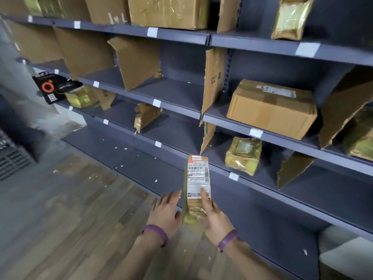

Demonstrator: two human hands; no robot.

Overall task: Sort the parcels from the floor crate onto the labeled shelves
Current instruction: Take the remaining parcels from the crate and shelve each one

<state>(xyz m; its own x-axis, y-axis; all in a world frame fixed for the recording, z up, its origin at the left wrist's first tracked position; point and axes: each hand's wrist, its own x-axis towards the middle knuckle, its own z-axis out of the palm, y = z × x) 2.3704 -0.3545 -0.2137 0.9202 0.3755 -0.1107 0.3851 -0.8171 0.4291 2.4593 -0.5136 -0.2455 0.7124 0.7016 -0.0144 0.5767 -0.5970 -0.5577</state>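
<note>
A long narrow parcel [196,178] wrapped in yellowish tape, with a white shipping label facing me, stands upright in front of the shelving. My right hand [214,217] grips its lower end, thumb across the label. Just left of the parcel is my left hand [166,209], fingers spread, its fingertips near the parcel's side; whether it touches is unclear. Both wrists carry purple bands. The dark blue shelves [181,110] have white label tags [156,102] on their front edges and cardboard dividers [139,61] between compartments. The floor crate is hardly seen.
A brown box [272,108] sits on a right-hand shelf, a taped yellow parcel [243,155] below it. A black box [54,85] and another yellow parcel [79,97] lie at far left. A dark mesh crate edge [10,156] shows at left, above the wooden floor [70,199].
</note>
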